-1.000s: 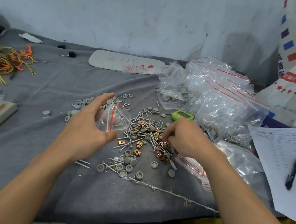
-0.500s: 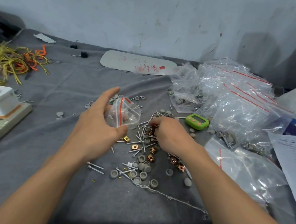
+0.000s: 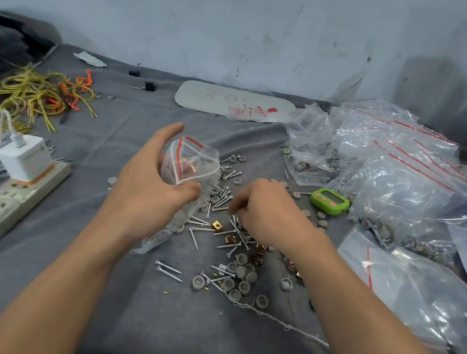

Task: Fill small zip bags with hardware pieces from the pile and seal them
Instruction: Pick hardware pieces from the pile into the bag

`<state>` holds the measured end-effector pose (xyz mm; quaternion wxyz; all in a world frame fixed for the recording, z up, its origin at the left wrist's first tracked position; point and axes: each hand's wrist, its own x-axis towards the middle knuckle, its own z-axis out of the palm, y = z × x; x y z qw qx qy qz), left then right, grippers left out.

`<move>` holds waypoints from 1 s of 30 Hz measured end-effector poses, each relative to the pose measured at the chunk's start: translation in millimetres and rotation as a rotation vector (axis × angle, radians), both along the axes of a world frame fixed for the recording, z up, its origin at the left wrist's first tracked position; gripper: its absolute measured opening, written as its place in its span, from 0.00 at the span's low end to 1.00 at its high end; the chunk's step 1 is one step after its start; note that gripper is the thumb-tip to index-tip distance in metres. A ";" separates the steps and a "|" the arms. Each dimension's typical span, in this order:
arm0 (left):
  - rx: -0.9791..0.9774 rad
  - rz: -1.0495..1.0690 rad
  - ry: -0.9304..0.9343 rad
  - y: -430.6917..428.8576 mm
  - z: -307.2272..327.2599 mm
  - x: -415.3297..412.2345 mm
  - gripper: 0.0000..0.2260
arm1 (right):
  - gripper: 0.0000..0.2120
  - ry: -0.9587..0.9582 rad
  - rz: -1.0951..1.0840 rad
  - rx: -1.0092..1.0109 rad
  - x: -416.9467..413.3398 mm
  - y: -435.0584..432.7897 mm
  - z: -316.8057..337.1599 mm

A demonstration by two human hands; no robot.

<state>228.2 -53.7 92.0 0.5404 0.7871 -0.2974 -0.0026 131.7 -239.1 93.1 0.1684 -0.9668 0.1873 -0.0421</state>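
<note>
My left hand (image 3: 150, 191) holds a small clear zip bag (image 3: 191, 166) with a red seal line, its mouth open and facing right; a few pieces lie inside. Below and right of it a pile of hardware (image 3: 228, 239) is spread on the grey cloth: screws, grey round caps and copper clips. My right hand (image 3: 266, 209) reaches down into the pile with its fingers curled, knuckles up. Whether it pinches a piece is hidden by the fingers.
A heap of filled zip bags (image 3: 386, 164) lies at the right, with a green timer (image 3: 330, 201) in front. A flat empty bag (image 3: 405, 284) lies near right. A power strip with a white charger (image 3: 23, 160) stands left, yellow wires (image 3: 33, 92) behind it.
My right hand has moved left across the pile, toward the bag. My left hand keeps the bag open; the view has shifted so everything sits further right.
</note>
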 end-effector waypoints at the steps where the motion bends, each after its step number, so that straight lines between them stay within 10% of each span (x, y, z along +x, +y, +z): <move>1: -0.001 0.002 -0.003 0.1 1.0 0.0 0.38 | 0.13 0.014 0.021 0.049 1.1 5.2 -0.9; 13: -0.027 -0.022 0.005 2.4 4.6 -0.1 0.38 | 0.06 0.191 0.089 -0.024 -5.8 17.3 -4.7; 30: 0.141 -0.042 -0.060 -5.7 -1.1 -13.8 0.39 | 0.13 -0.625 -0.019 0.483 -47.2 26.3 29.7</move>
